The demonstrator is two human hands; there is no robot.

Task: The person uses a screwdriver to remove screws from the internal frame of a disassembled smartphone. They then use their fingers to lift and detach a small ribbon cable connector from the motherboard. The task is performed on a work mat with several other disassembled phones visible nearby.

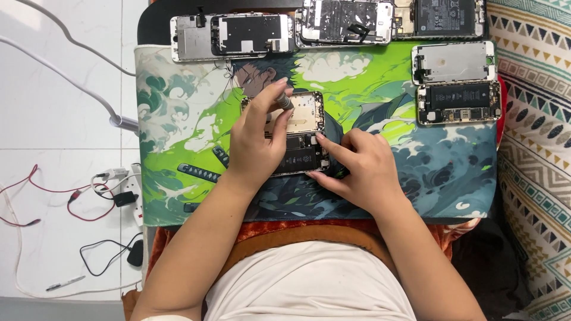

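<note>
Hands (pixel 309 154) over opened phone (pixel 297 134), screwdriver (pixel 284 102) in left

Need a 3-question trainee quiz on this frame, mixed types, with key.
1. True or false: the left hand holds a screwdriver over the opened phone on the mat.
2. What does the right hand do?
A. Lifts a phone off the mat
B. Presses a finger on the phone's lower right part
C. Holds the pen
3. Fill in: the pen lies on the white ____ left of the mat.

Key
1. True
2. B
3. Floor
</note>
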